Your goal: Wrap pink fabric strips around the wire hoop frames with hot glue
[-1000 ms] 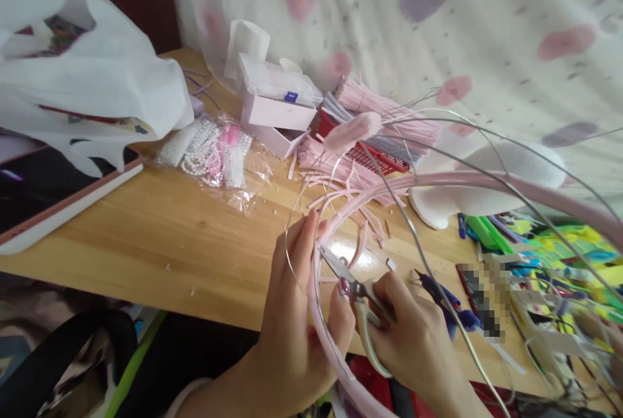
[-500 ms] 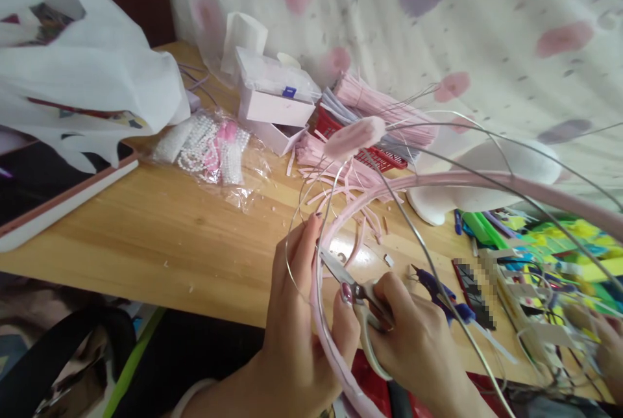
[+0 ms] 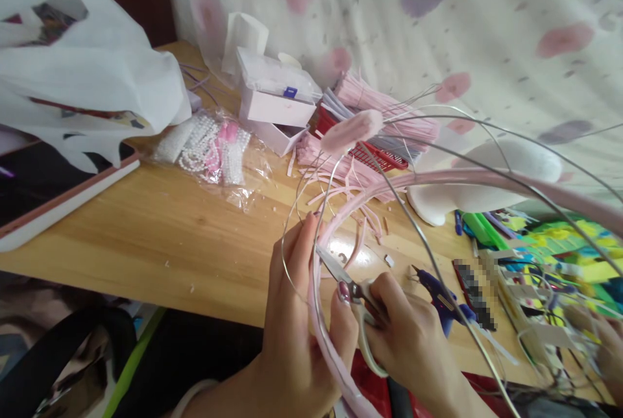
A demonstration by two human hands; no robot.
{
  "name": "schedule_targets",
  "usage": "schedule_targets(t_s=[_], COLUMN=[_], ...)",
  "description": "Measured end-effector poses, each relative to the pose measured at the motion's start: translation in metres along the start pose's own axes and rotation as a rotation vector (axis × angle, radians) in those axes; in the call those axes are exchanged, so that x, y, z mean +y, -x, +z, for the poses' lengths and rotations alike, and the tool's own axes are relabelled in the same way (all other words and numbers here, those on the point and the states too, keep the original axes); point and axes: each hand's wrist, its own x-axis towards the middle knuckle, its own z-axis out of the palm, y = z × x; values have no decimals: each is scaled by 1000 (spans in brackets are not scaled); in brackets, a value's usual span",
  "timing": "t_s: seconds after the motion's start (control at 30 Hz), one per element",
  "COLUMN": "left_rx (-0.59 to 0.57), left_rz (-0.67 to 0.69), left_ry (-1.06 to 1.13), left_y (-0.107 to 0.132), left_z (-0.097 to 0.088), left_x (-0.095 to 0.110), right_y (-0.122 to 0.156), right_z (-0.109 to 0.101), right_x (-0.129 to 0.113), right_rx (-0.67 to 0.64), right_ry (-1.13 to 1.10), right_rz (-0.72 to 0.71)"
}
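My left hand (image 3: 296, 314) is closed round a large wire hoop (image 3: 379, 187) wrapped in pale pink ribbon, holding it upright above the table's near edge. In my right hand (image 3: 409, 333) is a pair of scissors (image 3: 367, 314) with pale handles, its blades pointing up and left against the wrapped hoop beside my left fingers. Whether the blade tips are under the wrapping I cannot tell. Bare silvery wires (image 3: 423, 243) curve out from the frame, and a fuzzy pink wrapped piece (image 3: 353, 132) stands at its top.
Behind the hoop lie pink strips (image 3: 321, 152), a red basket (image 3: 374, 155) and bundled pink stems (image 3: 384, 106). White boxes (image 3: 277, 106) and bagged pearl strings (image 3: 214, 148) are farther left. A blue glue gun (image 3: 445, 298) lies right; another person's hand (image 3: 598, 333) is at the far right.
The hoop and its pink top piece have shifted slightly left. Both hands have moved a little left with it, and the scissors stay against the hoop.
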Motion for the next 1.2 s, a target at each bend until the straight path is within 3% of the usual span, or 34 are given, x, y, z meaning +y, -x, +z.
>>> schedule_targets(t_s=[0.6, 0.77, 0.93, 1.1, 1.2], left_rx=[-4, 63, 50, 38, 6], left_rz=[-23, -19, -11, 8, 4], left_ry=[52, 69, 113, 122, 141], left_y=[2, 0, -2, -3, -3], left_z=[2, 4, 3, -1, -2], left_x=[1, 3, 5, 3, 2], right_y=[2, 5, 2, 0, 2], right_z=[6, 4, -3, -3, 0], right_x=[2, 4, 2, 2, 2], right_rx=[-7, 32, 51, 22, 35], right_ry=[-23, -36, -2, 38, 36], right_rz=[21, 82, 190, 69, 70])
